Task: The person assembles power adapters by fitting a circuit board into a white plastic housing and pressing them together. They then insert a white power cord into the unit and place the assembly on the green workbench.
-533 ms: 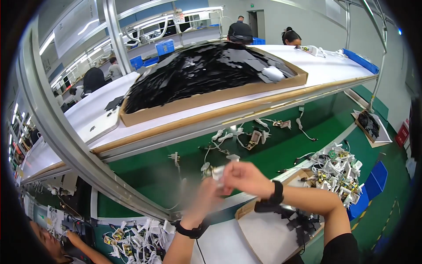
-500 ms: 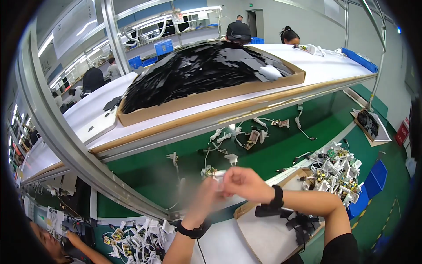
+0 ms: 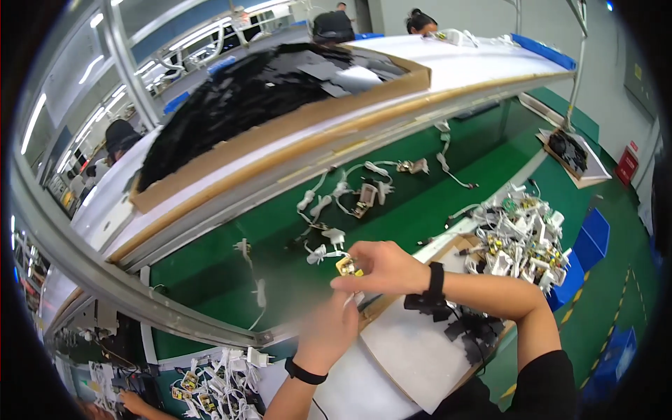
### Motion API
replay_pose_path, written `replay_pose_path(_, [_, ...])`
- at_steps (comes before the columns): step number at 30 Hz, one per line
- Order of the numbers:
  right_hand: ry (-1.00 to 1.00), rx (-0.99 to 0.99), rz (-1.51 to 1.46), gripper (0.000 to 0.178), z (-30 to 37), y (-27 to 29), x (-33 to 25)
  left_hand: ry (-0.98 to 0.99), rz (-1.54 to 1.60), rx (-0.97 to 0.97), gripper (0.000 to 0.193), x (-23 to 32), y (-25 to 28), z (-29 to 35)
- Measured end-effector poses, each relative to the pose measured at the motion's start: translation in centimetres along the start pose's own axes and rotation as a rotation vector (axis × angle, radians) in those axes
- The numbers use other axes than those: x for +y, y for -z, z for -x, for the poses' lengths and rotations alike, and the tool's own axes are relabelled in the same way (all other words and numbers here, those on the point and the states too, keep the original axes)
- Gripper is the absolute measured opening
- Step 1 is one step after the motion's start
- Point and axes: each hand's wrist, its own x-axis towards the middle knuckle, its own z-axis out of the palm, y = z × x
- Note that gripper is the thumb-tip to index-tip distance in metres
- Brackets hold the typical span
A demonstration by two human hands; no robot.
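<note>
My right hand point(image 3: 385, 269) is closed, its thumb and fingers pinching an opened power adapter point(image 3: 346, 266) whose yellowish circuit parts show. Just below it, my left hand point(image 3: 330, 337) is close to the right fingertips, beside a small white piece point(image 3: 358, 297). A blur hides most of the left fingers, so its grip cannot be made out. Past my hands, a white plug point(image 3: 334, 236) and an opened white adapter point(image 3: 365, 199) with its cable lie on the green belt point(image 3: 420, 199). Another plug with a cable point(image 3: 243, 246) lies farther left.
White adapters and cables form a heap point(image 3: 521, 238) at right and another point(image 3: 220, 378) at lower left. A cardboard tray point(image 3: 420, 350) is before me; black sheets point(image 3: 266, 105) fill a box on the raised shelf. A metal post point(image 3: 63, 227) stands left; blue bins point(image 3: 591, 238) are at right.
The view has shifted, so the shelf sits higher and farther left. My right hand has turned, and the adapter's circuit parts now show at its fingertips. My left hand is lower beside it.
</note>
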Motion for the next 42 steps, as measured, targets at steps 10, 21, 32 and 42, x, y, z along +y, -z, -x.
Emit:
replay_pose_path(10, [0.127,-0.137,-0.699,0.039,-1.1,1.8,7.3,0.386,0.88,-0.356,0.026,-1.8,-1.1,-3.9])
replay_pose_path(21, [-0.033,-0.533,0.636,0.057,8.1,9.7,12.8,0.458,1.046,-0.061,0.027,-2.7,-1.9,-4.9])
replay_pose_path(32, [0.022,-0.427,0.617,0.054,10.8,12.1,15.7,0.564,1.312,0.305,0.024,1.8,-1.4,-7.3])
replay_pose_path(42, [0.07,-0.41,0.501,0.042,12.1,12.7,15.8,0.431,1.336,0.324,0.025,3.5,-1.3,-7.5])
